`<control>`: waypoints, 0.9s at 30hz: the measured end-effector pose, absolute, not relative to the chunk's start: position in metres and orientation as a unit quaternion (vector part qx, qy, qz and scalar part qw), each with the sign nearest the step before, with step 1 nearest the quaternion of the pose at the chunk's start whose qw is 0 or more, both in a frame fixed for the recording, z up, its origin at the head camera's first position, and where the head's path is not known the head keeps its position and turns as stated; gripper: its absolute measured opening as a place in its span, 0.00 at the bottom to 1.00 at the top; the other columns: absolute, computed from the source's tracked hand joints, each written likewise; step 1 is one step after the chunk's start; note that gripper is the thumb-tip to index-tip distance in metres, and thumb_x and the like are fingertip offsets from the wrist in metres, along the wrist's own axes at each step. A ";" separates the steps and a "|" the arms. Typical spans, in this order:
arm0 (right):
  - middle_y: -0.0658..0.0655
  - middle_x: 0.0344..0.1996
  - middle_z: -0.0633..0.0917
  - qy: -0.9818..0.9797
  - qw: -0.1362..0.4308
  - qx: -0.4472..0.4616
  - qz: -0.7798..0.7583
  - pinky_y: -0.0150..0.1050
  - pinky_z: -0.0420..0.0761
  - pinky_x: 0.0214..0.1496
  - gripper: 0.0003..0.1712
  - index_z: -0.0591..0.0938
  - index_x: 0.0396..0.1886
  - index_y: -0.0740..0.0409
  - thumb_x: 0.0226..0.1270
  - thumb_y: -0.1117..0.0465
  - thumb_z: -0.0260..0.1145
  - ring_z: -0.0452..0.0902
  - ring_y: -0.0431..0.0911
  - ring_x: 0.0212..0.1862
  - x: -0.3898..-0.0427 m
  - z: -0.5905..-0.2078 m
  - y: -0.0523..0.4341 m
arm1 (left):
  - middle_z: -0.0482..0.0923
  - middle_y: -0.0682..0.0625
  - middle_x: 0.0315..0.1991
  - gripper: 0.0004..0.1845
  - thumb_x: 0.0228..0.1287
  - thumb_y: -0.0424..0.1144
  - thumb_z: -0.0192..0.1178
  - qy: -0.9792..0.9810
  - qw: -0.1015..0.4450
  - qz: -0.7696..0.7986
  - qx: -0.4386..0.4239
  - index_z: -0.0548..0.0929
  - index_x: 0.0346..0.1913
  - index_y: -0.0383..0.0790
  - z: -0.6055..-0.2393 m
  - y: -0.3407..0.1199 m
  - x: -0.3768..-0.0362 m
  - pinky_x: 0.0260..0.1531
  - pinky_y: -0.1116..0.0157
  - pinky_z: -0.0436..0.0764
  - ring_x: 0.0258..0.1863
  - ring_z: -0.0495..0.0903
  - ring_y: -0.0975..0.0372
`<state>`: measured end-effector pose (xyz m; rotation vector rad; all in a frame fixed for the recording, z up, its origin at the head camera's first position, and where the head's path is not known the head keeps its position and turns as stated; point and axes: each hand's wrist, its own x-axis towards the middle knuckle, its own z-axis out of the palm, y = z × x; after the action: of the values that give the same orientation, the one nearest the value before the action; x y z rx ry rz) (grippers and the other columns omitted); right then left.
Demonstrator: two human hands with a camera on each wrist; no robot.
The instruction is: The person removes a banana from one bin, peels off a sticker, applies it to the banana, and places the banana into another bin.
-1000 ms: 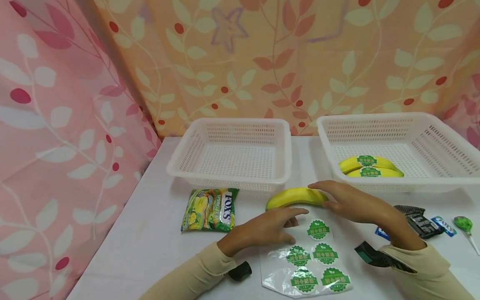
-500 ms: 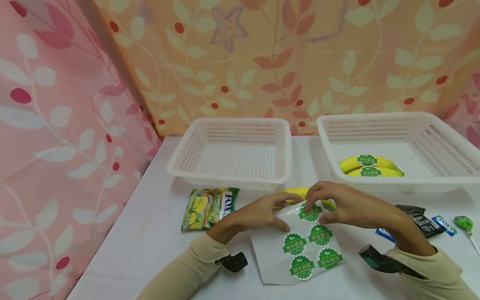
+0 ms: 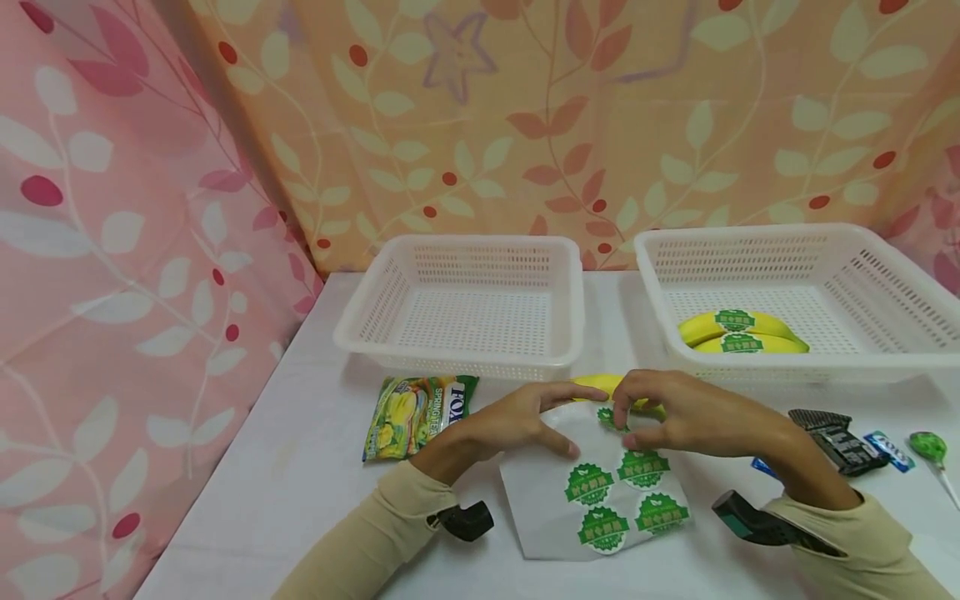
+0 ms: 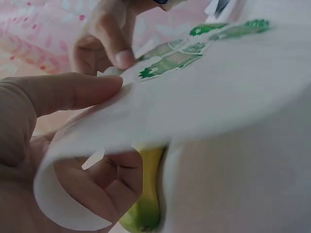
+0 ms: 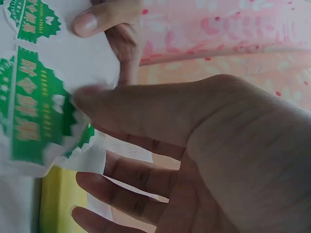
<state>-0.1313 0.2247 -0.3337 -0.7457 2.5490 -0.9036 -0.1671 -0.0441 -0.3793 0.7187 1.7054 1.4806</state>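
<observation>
My left hand point(image 3: 517, 425) holds the upper left of a white sticker sheet point(image 3: 547, 508), thumb on top and fingers curled beneath, as the left wrist view shows. The sheet bends upward there and carries several round green stickers point(image 3: 588, 483). At its top edge my right hand point(image 3: 682, 417) pinches the sheet by the uppermost sticker point(image 3: 609, 418), which my fingers partly hide. I cannot tell whether that sticker's edge is lifted. Just behind the sheet lies a yellow banana point(image 3: 596, 382), mostly covered; its green tip point(image 4: 146, 216) appears below the sheet in the left wrist view.
Two white plastic baskets stand behind: the left basket point(image 3: 459, 363) and the right basket point(image 3: 862, 362), which holds bananas point(image 3: 765, 325) with green stickers. A Fox's candy bag point(image 3: 412, 417) lies left. Black packets point(image 3: 840, 446), a small blue packet point(image 3: 888, 451) and a lollipop point(image 3: 927, 447) lie right.
The sheet lay flat before; both hands have taken hold of its top end and raised it. The right hand has left the banana, which the sheet now mostly covers.
</observation>
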 end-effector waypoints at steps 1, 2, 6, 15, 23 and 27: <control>0.45 0.47 0.83 0.895 0.166 -0.267 -0.317 0.58 0.82 0.58 0.08 0.84 0.40 0.39 0.67 0.49 0.77 0.78 0.50 0.53 -0.131 -0.334 0.225 | 0.82 0.55 0.63 0.42 0.60 0.24 0.72 0.675 0.368 0.567 0.294 0.74 0.76 0.51 -0.382 -0.043 -0.168 0.47 0.66 0.86 0.47 0.87 0.65; 0.45 0.46 0.83 0.895 0.166 -0.270 -0.315 0.57 0.82 0.57 0.06 0.84 0.38 0.40 0.68 0.50 0.76 0.78 0.50 0.52 -0.132 -0.334 0.226 | 0.80 0.56 0.66 0.42 0.60 0.25 0.73 0.686 0.359 0.553 0.308 0.74 0.77 0.51 -0.384 -0.043 -0.168 0.50 0.68 0.84 0.50 0.85 0.66; 0.47 0.46 0.83 0.903 0.161 -0.260 -0.301 0.51 0.82 0.54 0.05 0.84 0.37 0.42 0.69 0.56 0.74 0.77 0.48 0.50 -0.133 -0.334 0.230 | 0.72 0.56 0.74 0.45 0.60 0.29 0.76 0.752 0.296 0.459 0.369 0.70 0.80 0.50 -0.395 -0.037 -0.167 0.60 0.70 0.78 0.62 0.77 0.68; 0.45 0.44 0.85 0.924 0.134 -0.229 -0.276 0.60 0.84 0.57 0.05 0.84 0.36 0.43 0.69 0.55 0.74 0.81 0.49 0.53 -0.135 -0.328 0.241 | 0.72 0.52 0.74 0.45 0.62 0.40 0.79 0.842 0.182 0.230 0.452 0.68 0.80 0.45 -0.402 -0.021 -0.152 0.70 0.72 0.68 0.72 0.69 0.68; 0.42 0.40 0.84 0.927 0.096 -0.242 -0.270 0.55 0.85 0.54 0.08 0.83 0.38 0.46 0.69 0.54 0.75 0.81 0.45 0.48 -0.135 -0.329 0.236 | 0.83 0.55 0.61 0.22 0.74 0.49 0.69 0.828 0.136 0.300 0.454 0.85 0.65 0.45 -0.399 -0.021 -0.148 0.60 0.74 0.75 0.60 0.77 0.69; 0.42 0.37 0.83 0.922 0.084 -0.253 -0.280 0.45 0.86 0.51 0.07 0.82 0.37 0.45 0.70 0.56 0.75 0.80 0.42 0.46 -0.132 -0.330 0.228 | 0.90 0.55 0.46 0.19 0.82 0.49 0.58 0.776 0.210 0.444 0.396 0.90 0.57 0.39 -0.397 -0.023 -0.151 0.46 0.72 0.83 0.43 0.86 0.71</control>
<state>-0.1322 0.2281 -0.3302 -0.7536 2.7527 -0.8344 -0.1508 -0.0233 -0.3972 1.1023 2.1567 1.2353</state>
